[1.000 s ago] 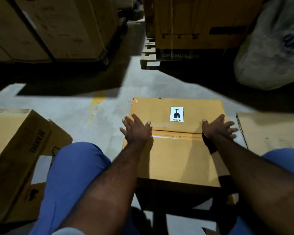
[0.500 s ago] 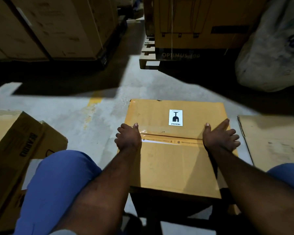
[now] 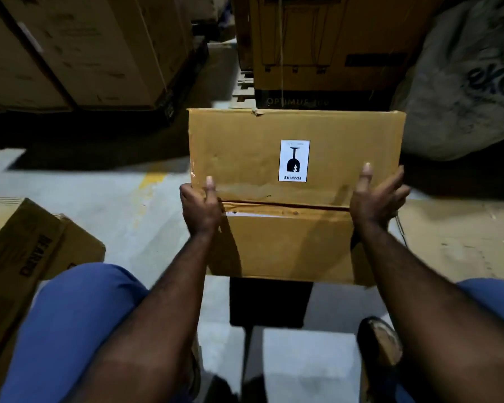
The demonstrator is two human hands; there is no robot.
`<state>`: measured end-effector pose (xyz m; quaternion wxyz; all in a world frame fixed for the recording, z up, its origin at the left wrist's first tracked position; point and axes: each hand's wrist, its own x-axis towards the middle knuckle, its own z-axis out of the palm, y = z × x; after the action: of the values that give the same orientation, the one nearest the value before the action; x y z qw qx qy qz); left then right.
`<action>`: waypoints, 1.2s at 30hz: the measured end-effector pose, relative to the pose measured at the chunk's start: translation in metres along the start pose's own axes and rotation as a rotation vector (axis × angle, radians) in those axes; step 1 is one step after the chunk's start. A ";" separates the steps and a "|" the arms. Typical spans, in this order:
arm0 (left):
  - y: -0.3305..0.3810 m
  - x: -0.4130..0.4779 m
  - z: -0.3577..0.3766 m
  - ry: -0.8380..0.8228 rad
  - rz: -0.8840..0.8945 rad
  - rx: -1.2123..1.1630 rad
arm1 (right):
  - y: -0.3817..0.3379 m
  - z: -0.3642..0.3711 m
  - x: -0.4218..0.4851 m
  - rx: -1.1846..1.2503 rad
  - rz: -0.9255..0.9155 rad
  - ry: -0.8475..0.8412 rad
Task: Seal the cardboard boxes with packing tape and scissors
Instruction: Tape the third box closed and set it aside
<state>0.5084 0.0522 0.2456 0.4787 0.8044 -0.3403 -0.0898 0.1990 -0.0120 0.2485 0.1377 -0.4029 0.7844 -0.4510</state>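
Cardboard box [image 3: 274,251]: centre of the scene, held at both sides; its broad brown face is tipped toward the camera, and its near edge lies over a dark support [image 3: 269,301] on the concrete floor [image 3: 114,205].
Open carton [image 3: 21,251]: near left, lying on its side beside the blue-trousered left knee [image 3: 79,324], with dark print on its flank.
Stacked cartons [image 3: 85,53]: far left, in shadow.
Left hand [image 3: 200,207]: grips the box's left edge at the seam, thumb laid on the face, fingers curled round the side.
Tape strip [image 3: 285,209]: glossy, running left to right along the middle seam, from one hand to the other.
Fragile label [image 3: 293,160]: white with a black broken-glass mark, upside down, on the far half just beyond the tape.
Yellow crate [image 3: 317,39]: far centre, behind the box, lettered OPTIMUS along its base.
Right hand [image 3: 374,199]: at the box's right edge, thumb straight on the face, fingers spread and straight against the side.
Flat cardboard sheet [image 3: 460,237]: near right, lying on the floor.
Grey sack [image 3: 463,91]: far right, with blue lettering on it.
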 end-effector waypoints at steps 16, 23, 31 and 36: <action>-0.059 -0.009 -0.007 0.008 -0.698 -0.295 | 0.054 -0.019 -0.043 0.200 0.286 -0.154; -0.041 0.016 -0.018 -0.314 -0.429 0.252 | 0.045 -0.031 -0.024 -0.102 0.288 -0.204; -0.044 0.023 -0.014 -0.376 -0.570 0.389 | 0.035 -0.023 -0.002 -0.403 0.202 -0.412; -0.188 0.110 0.067 -0.500 -0.802 -0.013 | 0.033 -0.013 -0.002 -0.454 0.230 -0.367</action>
<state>0.6465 -0.0066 0.0737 0.3149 0.8229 -0.1072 -0.4606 0.1759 0.0061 0.2279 0.2335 -0.4065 0.8677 -0.1654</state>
